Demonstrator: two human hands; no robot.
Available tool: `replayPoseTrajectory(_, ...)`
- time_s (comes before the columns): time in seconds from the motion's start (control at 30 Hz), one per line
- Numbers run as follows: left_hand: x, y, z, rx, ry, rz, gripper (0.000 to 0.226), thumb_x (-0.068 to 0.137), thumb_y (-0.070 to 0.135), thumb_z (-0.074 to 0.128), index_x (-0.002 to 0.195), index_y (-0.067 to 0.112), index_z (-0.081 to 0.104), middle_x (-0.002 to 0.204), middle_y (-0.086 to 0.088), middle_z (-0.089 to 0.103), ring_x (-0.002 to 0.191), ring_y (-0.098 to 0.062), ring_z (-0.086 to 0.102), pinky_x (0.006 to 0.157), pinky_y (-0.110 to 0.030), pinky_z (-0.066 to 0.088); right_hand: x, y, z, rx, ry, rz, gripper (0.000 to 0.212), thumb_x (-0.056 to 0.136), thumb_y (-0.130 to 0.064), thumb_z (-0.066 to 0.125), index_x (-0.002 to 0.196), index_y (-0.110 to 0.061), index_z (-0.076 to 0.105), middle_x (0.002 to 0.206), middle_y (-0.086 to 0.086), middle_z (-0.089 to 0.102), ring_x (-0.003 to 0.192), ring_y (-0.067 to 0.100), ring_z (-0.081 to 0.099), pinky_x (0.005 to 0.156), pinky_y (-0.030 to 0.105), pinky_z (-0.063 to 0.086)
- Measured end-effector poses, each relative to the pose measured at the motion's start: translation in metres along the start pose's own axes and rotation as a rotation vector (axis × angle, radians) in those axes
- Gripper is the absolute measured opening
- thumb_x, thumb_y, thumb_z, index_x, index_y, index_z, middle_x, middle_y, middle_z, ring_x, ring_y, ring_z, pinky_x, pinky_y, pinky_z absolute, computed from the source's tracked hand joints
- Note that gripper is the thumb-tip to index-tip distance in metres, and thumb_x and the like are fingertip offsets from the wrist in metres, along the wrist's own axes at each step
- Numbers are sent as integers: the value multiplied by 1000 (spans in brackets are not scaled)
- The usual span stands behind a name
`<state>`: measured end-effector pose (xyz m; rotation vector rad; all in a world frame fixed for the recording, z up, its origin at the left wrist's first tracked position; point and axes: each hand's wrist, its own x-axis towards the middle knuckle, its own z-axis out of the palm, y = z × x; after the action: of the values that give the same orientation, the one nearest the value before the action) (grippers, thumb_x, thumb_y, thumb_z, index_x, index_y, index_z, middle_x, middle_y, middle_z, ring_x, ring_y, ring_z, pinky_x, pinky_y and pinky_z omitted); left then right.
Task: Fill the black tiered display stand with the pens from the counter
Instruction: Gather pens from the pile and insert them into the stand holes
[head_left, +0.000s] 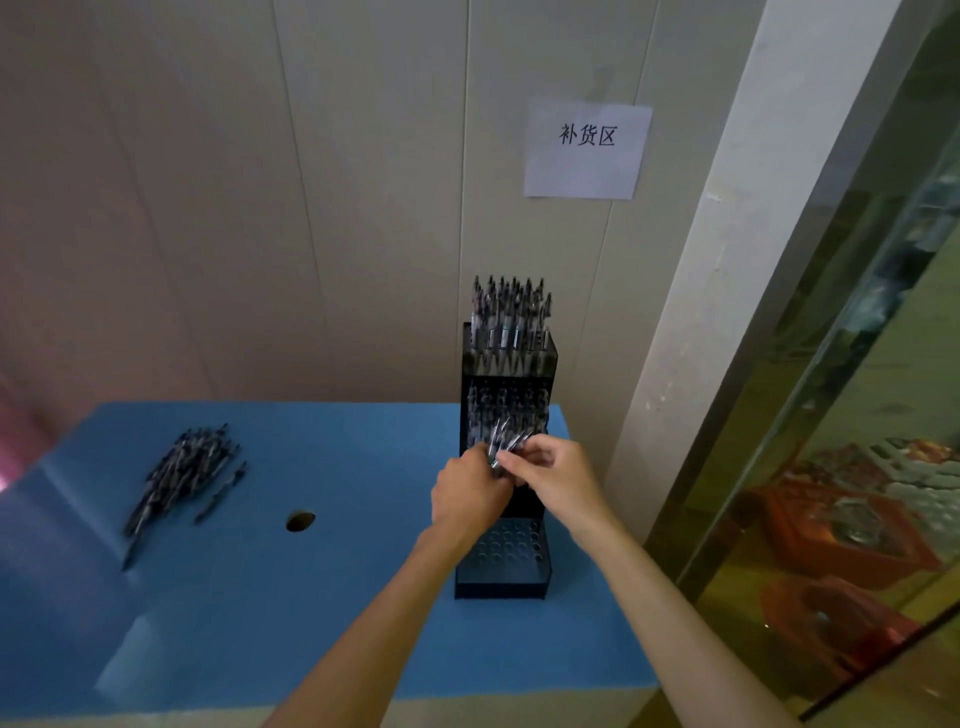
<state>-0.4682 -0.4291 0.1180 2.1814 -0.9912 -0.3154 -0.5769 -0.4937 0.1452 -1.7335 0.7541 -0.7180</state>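
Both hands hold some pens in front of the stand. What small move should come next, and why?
Probably the right hand should draw one pen from the bundle of dark pens gripped by the left hand and seat it in the black tiered display stand: its lowest tier shows empty holes.

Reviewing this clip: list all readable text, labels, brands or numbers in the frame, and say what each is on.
"补货区": printed in black on the white paper sheet stuck to the wall panel above the black tiered display stand.
Pens in the stand's top tier: barrel labels too small and blurred to read.
Loose pens on the blue counter: any print is unreadable.
No other text visible.
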Motion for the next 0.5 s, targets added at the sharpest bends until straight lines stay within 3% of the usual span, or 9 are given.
replayPoseTrajectory(0.13, 4, 5, 0, 3, 3, -2, 16, 86, 35, 59, 91, 21, 53, 80, 0, 62, 74, -23, 61, 56, -31, 43, 2, 3, -3, 7, 4, -4, 14, 92, -26, 71, 90, -13, 68, 82, -1, 74, 70, 4, 68, 62, 14, 48)
replayPoseTrajectory(0.27, 9, 6, -2, 8, 2, -19, 19, 85, 37, 63, 95, 22, 55, 81, 0, 64, 74, -22, 61, 56, -30, 43, 10, 7, -2, 60, 33, 38, 12, 98, -24, 63, 96, -12, 63, 89, 0, 75, 76, 10, 70, 66, 19, 51)
replayPoseTrajectory(0.5, 12, -1, -2, -65, -51, 33, 10, 82, 19, 61, 90, 17, 55, 73, -4, 61, 60, -19, 54, 49, -28, 39, 39, -3, -29, 326, 202, 67, 9, 104, -16, 51, 102, -8, 54, 96, 12, 71, 72, 17, 72, 61, 24, 57)
